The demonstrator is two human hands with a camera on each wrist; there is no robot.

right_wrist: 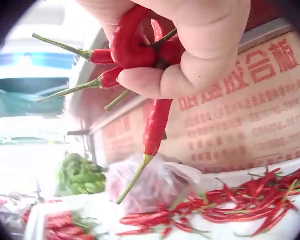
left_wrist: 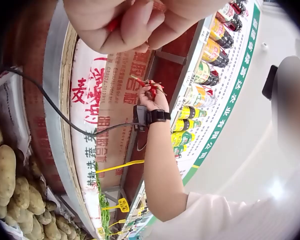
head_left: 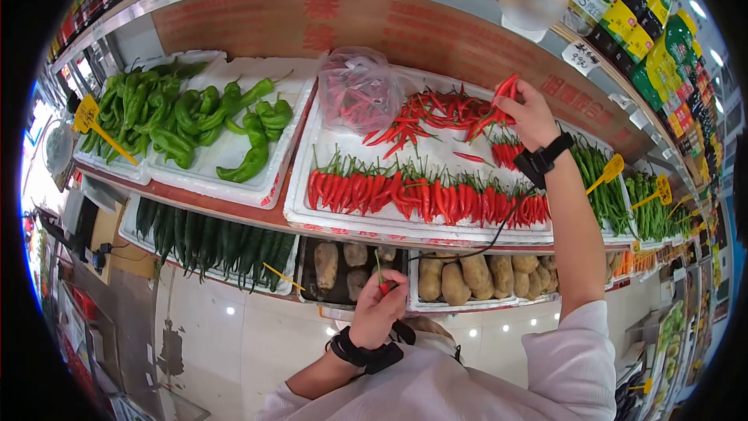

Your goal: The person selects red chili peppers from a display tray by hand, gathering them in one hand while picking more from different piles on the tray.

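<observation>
Pinching slim, glossy red chillies (right_wrist: 156, 128) w/ long thin green stems: R hand's grip (head_left: 530, 114), above tray. L hand's grip (head_left: 378, 315), lower, pinches 1 small green-stemmed red chilli (head_left: 385, 288). White foam tray (head_left: 366, 224) carries clear plastic bag (head_left: 360, 90), chilli rows (head_left: 427, 199).

Red-edged shelf (head_left: 195, 199) beneath several white foam trays (head_left: 335, 139).

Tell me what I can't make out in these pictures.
Left wrist view: most of the pepper, hidden by the left hand, itself cut off at the top.
Right wrist view: how many peppers are held; the right hand covers some.
Head view: what exactly fills the bag, blurred through its side.
</observation>
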